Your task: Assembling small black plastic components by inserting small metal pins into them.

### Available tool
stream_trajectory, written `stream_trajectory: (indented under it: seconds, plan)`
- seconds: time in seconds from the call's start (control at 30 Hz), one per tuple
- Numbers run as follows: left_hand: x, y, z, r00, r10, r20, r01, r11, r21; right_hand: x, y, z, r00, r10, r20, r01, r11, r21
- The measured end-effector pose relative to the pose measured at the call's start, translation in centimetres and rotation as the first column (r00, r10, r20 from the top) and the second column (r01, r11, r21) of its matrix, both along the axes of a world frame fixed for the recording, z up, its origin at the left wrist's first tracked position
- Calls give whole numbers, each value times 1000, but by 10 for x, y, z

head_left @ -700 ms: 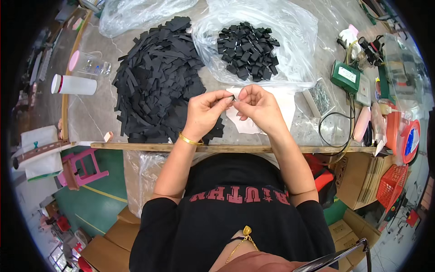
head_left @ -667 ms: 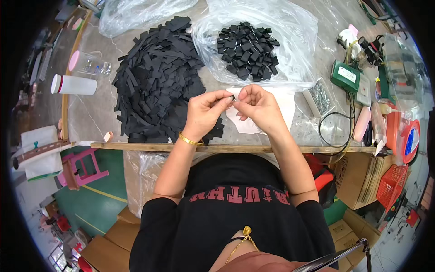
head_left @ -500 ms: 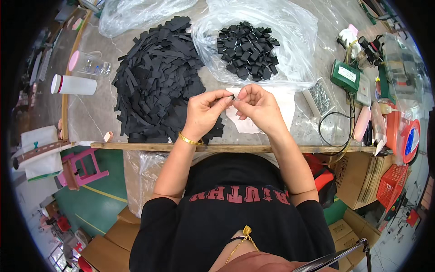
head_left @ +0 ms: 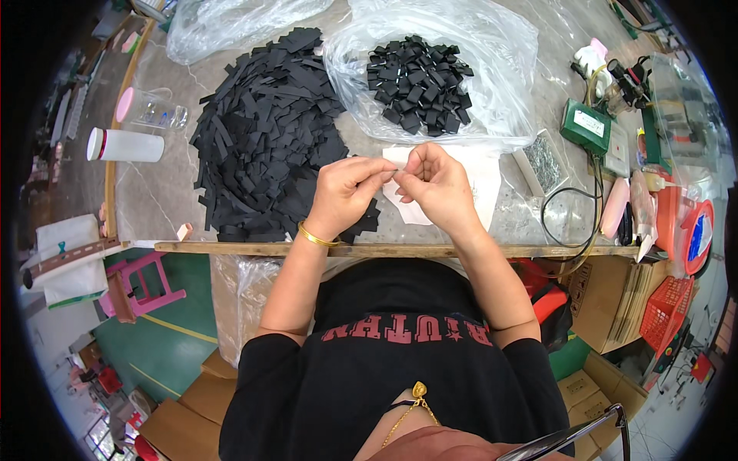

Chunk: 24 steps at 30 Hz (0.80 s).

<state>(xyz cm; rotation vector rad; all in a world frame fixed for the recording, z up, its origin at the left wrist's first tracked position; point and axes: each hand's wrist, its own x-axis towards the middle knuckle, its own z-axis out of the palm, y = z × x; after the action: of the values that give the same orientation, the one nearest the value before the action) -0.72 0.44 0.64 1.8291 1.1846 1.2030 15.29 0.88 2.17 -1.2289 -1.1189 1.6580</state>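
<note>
L hand (head_left: 338, 196): thumb + forefinger pinching a sm. dark pc. (head_left: 396, 171), mostly hidden by fingertips. R hand (head_left: 440, 188): thumb + forefinger together on same pc. from the other side, other fingers curled. Pc. is held just above the table, btwn the hands. Gold bracelet (head_left: 317, 235) on L wrist.

Under/behind R hand: white sheet (head_left: 482, 170). Beside L hand: big pile of flat black strips (head_left: 269, 134), some past table's wooden front edge side. Beyond hands: folded black strip pcs. (head_left: 419, 88), heaped on clear plastic bag (head_left: 503, 73). R of sheet: shallow tray (head_left: 527, 174) w/ thin metal bits (head_left: 547, 170); then black cable (head_left: 543, 215), green box (head_left: 586, 127). Far L: white bottle (head_left: 134, 145), clear cup w/ pink lid (head_left: 157, 111), both lying on gray tabletop (head_left: 157, 192).
</note>
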Motion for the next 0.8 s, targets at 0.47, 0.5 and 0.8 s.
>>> stream_trajectory:
  seconds: [0.47, 0.5, 0.8]
  plan:
    - [7, -5, -10, 852, 176, 493, 42, 916, -399, -1, -16, -15, 985, -77, -153, 72, 997, -39]
    - [6, -5, -10, 853, 174, 493, 43, 916, -398, -2, -16, -15, 985, -78, -154, 73, 997, -38]
    - [8, -6, -7, 844, 181, 505, 43, 916, -400, -7, -18, -14, 986, -92, -138, 92, 996, -1]
